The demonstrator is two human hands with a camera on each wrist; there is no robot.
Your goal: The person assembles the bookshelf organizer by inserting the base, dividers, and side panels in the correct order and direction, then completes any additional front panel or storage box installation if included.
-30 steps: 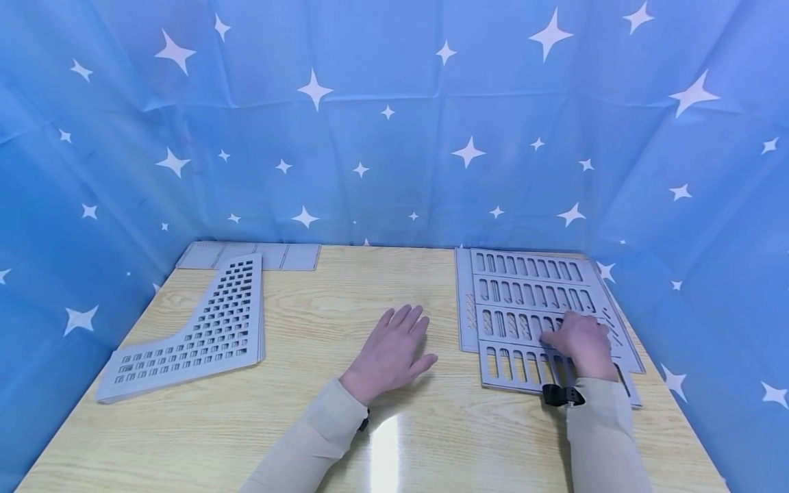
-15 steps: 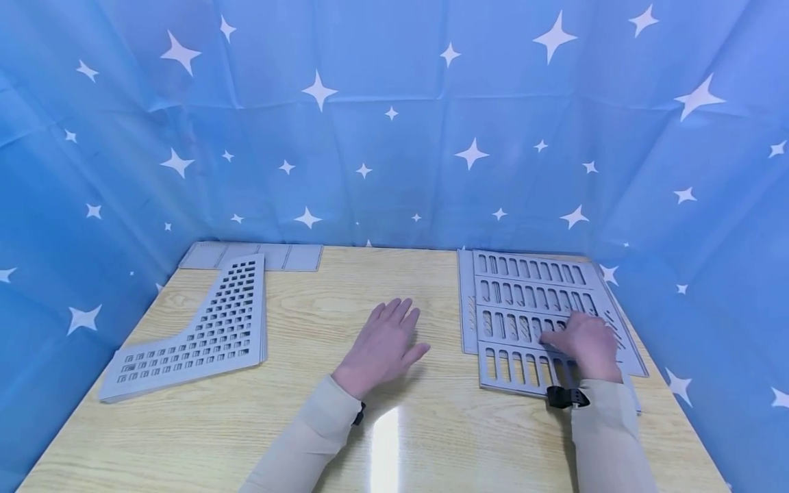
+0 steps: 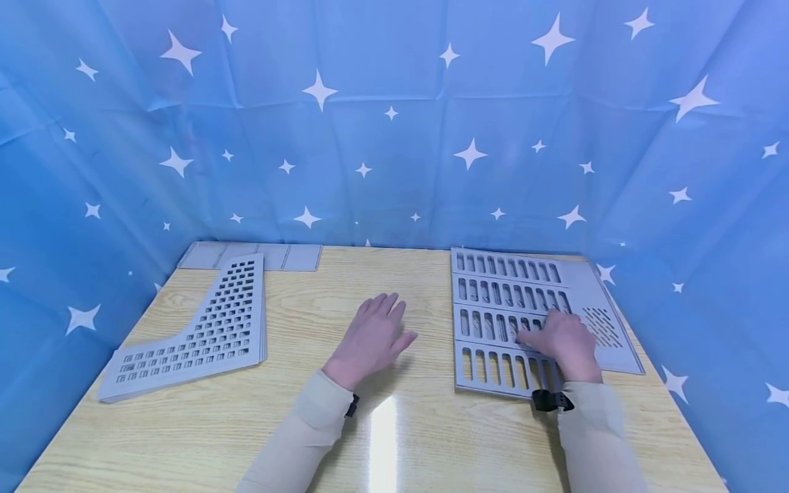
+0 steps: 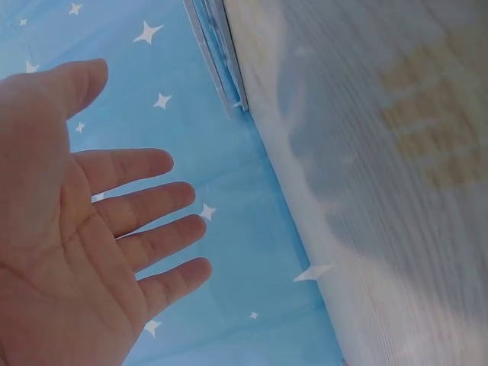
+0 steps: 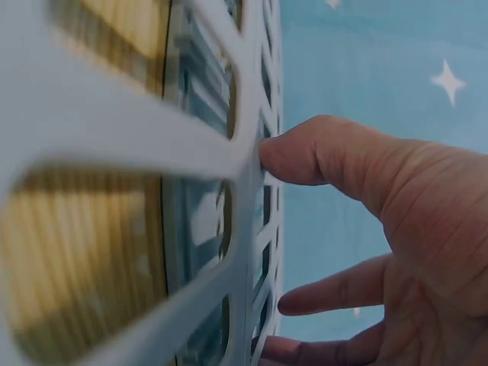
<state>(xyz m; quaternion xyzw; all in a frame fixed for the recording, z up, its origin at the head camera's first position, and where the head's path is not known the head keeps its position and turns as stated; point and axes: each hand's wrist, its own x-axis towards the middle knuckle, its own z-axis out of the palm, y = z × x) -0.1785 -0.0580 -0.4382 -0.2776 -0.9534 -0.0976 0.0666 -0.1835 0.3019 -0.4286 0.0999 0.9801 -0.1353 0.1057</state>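
Observation:
A light grey slotted panel (image 3: 465, 339) with rows of long rounded openings lies at the table's right. It overlaps a second grey panel (image 3: 582, 281) with small slanted slots, visible on the right. My right hand (image 3: 562, 344) rests on the slotted panel, thumb extended to the left. In the right wrist view the thumb tip (image 5: 278, 158) touches the panel's surface, and fingertips reach it lower down. My left hand (image 3: 367, 335) is over the middle of the table with fingers extended, holding nothing. The left wrist view shows its palm (image 4: 69, 244) and spread fingers.
A stack of grey L-shaped panels (image 3: 200, 335) with small rectangular holes lies at the left. Behind it are flat plain grey panels (image 3: 302, 257) along the back edge. A blue star-patterned curtain (image 3: 394, 137) surrounds the back and sides of the wooden table (image 3: 382, 281).
The slotted panel has slid left together with my right hand, uncovering more of the slanted-slot panel at right and covering its left edge. My left hand has shifted slightly left.

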